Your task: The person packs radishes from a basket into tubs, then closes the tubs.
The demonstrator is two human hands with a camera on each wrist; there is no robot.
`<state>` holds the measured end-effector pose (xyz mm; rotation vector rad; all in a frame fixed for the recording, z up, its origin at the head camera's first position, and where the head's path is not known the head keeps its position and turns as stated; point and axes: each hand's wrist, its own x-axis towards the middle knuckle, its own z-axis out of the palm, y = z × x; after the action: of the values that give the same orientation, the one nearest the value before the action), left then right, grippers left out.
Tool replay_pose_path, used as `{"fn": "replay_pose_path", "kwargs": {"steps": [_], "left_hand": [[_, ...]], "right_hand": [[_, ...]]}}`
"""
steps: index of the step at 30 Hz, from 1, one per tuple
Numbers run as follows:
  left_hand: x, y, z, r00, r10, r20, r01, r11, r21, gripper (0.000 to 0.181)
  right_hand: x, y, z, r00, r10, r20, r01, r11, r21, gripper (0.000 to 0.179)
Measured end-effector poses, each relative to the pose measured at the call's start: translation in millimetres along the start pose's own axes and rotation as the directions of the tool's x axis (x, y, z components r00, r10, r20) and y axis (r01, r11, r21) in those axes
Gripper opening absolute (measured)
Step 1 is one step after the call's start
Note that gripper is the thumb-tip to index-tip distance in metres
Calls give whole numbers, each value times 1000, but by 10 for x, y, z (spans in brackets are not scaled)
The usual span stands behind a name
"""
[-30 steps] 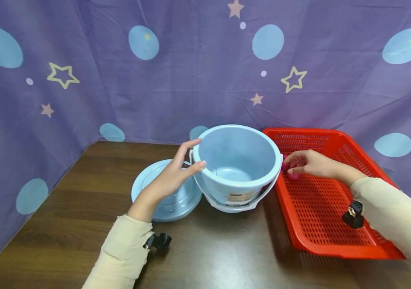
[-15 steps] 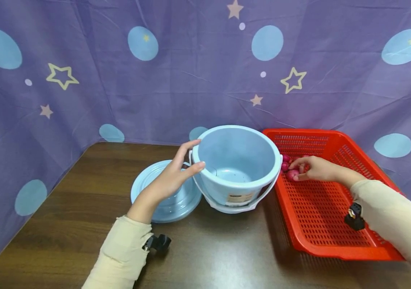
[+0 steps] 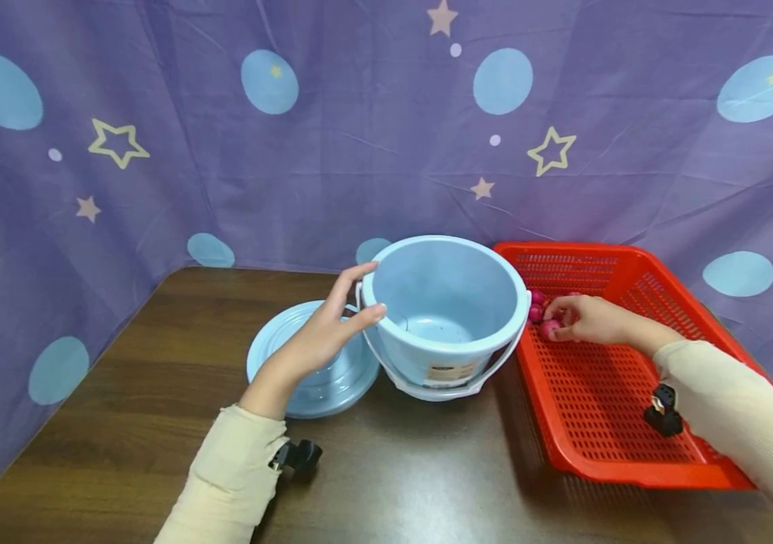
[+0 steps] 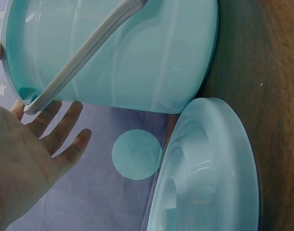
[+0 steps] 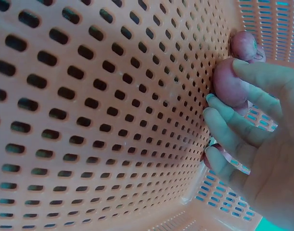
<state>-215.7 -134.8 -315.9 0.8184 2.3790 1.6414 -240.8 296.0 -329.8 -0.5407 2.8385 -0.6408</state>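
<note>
My left hand (image 3: 325,332) rests on the left rim of a pale blue bucket (image 3: 446,302), its thumb and a finger touching it. In the left wrist view the other fingers (image 4: 65,130) spread loosely beside the bucket's handle (image 4: 84,53). My right hand (image 3: 593,317) reaches into a red plastic basket (image 3: 604,472). Its thumb and fingers close about a round pinkish-red radish (image 5: 228,84). Other radishes (image 3: 536,298) lie close by, partly hidden by the hand. Only a few dark specks and a thin thread show inside the bucket.
A pale blue lid (image 3: 311,393) lies left of the bucket on the brown wooden table (image 3: 148,378). The basket stands close to the bucket's right side. Behind the table hangs a purple curtain (image 3: 386,151) with stars and dots.
My right hand has shifted slightly right and nearer, away from the basket's left wall, uncovering more radishes. Over the last half second it has barely moved. The left hand and bucket stay put.
</note>
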Motion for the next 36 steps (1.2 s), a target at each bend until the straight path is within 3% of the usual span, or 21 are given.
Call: {"fn": "replay_pose_path", "kwargs": {"steps": [7,22,36], "left_hand": [[-4,0,1,1000,-2,3,2,1000,-2,66],[-5,12,4,1000,7,-1,-7,1000,10,67],[1,-19,-2,1000,15,3,-15,1000,13,65]], "right_hand": [[-7,-3,-1,999,-21,-30,19,998,-64,26],[-93,-62,-125,993,-65,-103,65,998,-4,20],[-150,-147,-227,949,-141,-283,153,988,22,19]]}}
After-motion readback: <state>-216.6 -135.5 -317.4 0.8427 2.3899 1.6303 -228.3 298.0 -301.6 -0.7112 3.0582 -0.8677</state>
